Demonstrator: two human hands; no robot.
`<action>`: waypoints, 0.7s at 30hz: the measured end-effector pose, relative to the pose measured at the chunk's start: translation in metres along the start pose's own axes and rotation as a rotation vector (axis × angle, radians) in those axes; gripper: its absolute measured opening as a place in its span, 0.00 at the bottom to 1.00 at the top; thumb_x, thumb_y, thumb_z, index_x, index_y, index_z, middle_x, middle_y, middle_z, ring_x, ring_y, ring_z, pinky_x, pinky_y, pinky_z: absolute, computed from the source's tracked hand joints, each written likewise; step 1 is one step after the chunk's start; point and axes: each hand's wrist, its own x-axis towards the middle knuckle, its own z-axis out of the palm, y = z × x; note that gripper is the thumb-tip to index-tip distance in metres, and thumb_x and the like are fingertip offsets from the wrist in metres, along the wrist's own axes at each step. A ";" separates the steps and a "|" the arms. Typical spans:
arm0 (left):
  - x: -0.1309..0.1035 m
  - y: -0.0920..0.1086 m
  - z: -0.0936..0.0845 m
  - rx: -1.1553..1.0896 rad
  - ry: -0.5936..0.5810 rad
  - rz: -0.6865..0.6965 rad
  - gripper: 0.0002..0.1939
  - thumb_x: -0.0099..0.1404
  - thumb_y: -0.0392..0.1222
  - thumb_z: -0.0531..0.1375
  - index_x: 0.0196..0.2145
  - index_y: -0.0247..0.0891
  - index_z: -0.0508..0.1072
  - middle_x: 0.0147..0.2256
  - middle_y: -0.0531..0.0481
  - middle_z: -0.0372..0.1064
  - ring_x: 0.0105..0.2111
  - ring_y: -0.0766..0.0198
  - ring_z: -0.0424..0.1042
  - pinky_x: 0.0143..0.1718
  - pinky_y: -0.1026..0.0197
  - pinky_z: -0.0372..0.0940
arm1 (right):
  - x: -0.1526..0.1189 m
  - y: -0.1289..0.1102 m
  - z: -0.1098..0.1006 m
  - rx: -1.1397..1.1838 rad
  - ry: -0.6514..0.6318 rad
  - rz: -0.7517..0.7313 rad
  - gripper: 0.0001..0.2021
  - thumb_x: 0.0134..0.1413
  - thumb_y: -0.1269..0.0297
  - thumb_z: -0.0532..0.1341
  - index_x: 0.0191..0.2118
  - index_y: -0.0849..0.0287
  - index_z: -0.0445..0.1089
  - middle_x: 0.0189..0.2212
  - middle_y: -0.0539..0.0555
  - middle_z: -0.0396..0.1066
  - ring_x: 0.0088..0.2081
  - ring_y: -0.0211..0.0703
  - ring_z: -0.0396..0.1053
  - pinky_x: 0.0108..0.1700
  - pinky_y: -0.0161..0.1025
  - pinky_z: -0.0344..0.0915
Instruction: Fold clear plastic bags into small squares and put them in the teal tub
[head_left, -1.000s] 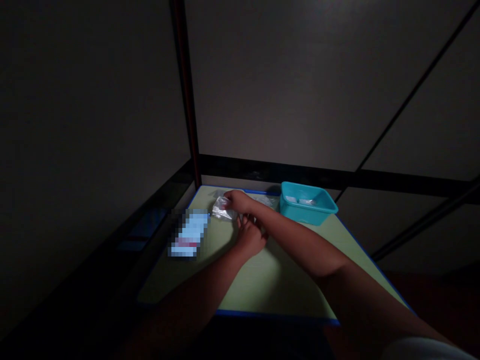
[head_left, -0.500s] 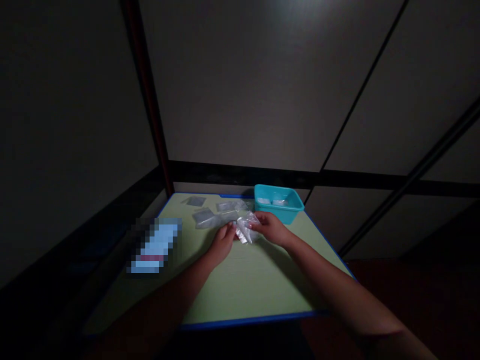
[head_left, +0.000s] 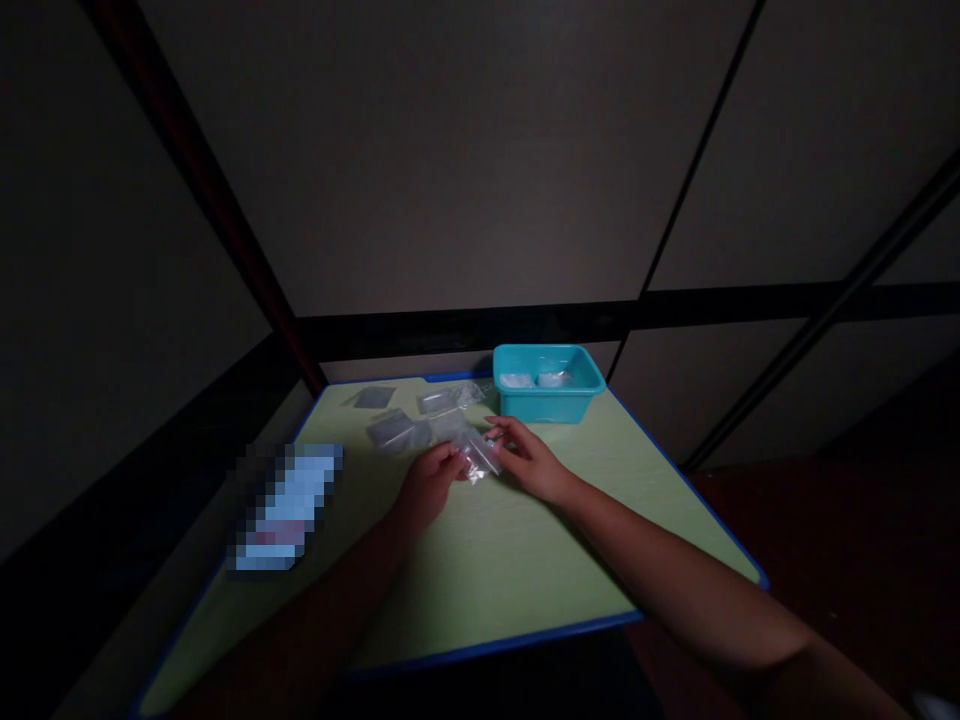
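Observation:
A clear plastic bag (head_left: pixel 477 456) is held between my two hands above the middle of the table. My left hand (head_left: pixel 433 480) pinches its left side, fingers closed. On the other side, my right hand (head_left: pixel 529 461) grips the bag's right edge between thumb and fingers. What the bag holds, if anything, I cannot make out. Several more clear bags lie just beyond: a flat bag (head_left: pixel 394 429) left of my hands, a crumpled bag (head_left: pixel 450 398) behind them, and a darker flat bag (head_left: pixel 373 398) at the far left.
A turquoise plastic basket (head_left: pixel 551 405) with clear and white packets inside stands at the back right. The light green table (head_left: pixel 480 590) has a blue edge. A blurred-out phone-like object (head_left: pixel 292 508) lies at the left edge. Dark panelled walls rise behind.
My view has tilted and shifted, so table and basket sit differently. The bag between my hands has turned, and my right hand's fingers have shifted along its edge.

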 end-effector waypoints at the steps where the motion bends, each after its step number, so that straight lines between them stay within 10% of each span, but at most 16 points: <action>1: -0.001 0.001 0.000 -0.002 -0.002 -0.003 0.16 0.55 0.54 0.59 0.24 0.37 0.68 0.23 0.53 0.68 0.26 0.63 0.68 0.30 0.63 0.63 | -0.002 -0.005 0.001 0.008 -0.045 -0.024 0.26 0.50 0.54 0.63 0.54 0.56 0.62 0.44 0.56 0.68 0.42 0.43 0.67 0.42 0.40 0.65; 13: -0.005 0.010 -0.003 0.074 -0.049 0.025 0.14 0.57 0.51 0.58 0.25 0.37 0.70 0.24 0.53 0.70 0.27 0.62 0.67 0.31 0.63 0.61 | -0.007 -0.004 0.000 -0.084 -0.236 -0.107 0.34 0.50 0.54 0.65 0.61 0.58 0.60 0.61 0.59 0.59 0.61 0.50 0.58 0.63 0.50 0.50; 21: -0.005 0.015 -0.002 0.054 -0.026 -0.008 0.14 0.55 0.51 0.59 0.28 0.37 0.74 0.27 0.50 0.74 0.29 0.60 0.71 0.34 0.60 0.65 | -0.005 -0.016 -0.002 -0.134 -0.143 -0.104 0.24 0.54 0.46 0.59 0.49 0.58 0.73 0.53 0.59 0.69 0.59 0.51 0.60 0.61 0.50 0.51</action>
